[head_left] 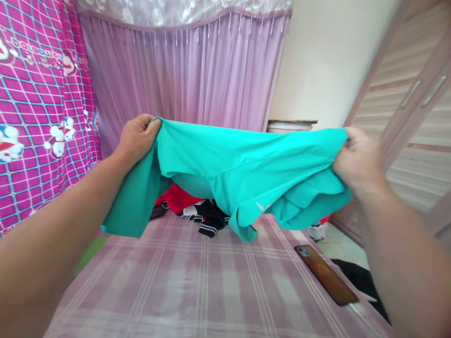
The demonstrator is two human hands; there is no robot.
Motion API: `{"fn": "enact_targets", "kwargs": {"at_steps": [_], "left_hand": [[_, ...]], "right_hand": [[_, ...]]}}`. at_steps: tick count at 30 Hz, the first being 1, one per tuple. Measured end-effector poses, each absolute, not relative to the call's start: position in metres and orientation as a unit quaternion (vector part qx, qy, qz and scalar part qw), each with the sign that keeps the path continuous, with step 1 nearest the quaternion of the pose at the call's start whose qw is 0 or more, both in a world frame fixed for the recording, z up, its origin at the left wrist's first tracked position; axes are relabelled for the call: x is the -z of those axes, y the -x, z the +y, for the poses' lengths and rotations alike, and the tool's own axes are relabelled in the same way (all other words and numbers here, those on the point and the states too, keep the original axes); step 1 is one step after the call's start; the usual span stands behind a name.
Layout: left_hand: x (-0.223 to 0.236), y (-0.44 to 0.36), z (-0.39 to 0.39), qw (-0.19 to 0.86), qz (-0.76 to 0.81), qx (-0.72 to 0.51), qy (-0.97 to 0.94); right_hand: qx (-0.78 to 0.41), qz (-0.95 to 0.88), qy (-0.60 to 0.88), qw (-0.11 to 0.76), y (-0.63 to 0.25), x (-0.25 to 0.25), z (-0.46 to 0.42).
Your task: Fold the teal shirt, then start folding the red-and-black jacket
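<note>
A turquoise shirt [243, 159] is stretched sideways in mid-air above the bed, its top edge pulled nearly straight. My left hand [139, 136] is closed on one end, thumb pressed against the fabric. At the other end, my right hand [359, 157] grips the bunched cloth; it is slightly blurred. Folds hang down between and beside the hands, and small white print shows on the lower middle part. Behind the shirt, partly hidden by it, lies a pile of red, black and white clothes [207, 216] on the bed.
A checked pink sheet covers the bed [169, 286]. Near its right edge lies a phone [326, 274] with a white cable, beside black cloth [359, 279]. A patterned pink hanging [38, 103] is at left, a purple curtain [190, 80] behind, a wooden wardrobe [405, 126] at right.
</note>
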State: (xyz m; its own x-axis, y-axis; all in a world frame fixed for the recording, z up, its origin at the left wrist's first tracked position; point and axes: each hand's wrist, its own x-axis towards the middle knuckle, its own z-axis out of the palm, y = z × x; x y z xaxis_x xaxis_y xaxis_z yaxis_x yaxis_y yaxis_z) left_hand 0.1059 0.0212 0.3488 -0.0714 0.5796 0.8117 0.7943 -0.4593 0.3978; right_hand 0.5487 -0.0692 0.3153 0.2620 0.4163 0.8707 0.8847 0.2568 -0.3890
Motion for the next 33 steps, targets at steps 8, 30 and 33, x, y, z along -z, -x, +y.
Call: {"fn": "enact_targets", "kwargs": {"at_steps": [8,30,33], "left_hand": [[-0.385,-0.109,0.032,0.089,-0.568,0.392,0.719],[-0.028,-0.015,0.019,-0.121,-0.572,0.153,0.796],[-0.031,-0.018,0.019,-0.110,-0.602,0.174,0.772]], "right_hand": [[0.248,-0.500,0.664,0.497,-0.547,-0.359,-0.009],[-0.123,-0.911,0.390,-0.049,-0.442,-0.056,-0.071],[-0.194,-0.897,0.396,-0.042,-0.442,-0.066,-0.060]]}}
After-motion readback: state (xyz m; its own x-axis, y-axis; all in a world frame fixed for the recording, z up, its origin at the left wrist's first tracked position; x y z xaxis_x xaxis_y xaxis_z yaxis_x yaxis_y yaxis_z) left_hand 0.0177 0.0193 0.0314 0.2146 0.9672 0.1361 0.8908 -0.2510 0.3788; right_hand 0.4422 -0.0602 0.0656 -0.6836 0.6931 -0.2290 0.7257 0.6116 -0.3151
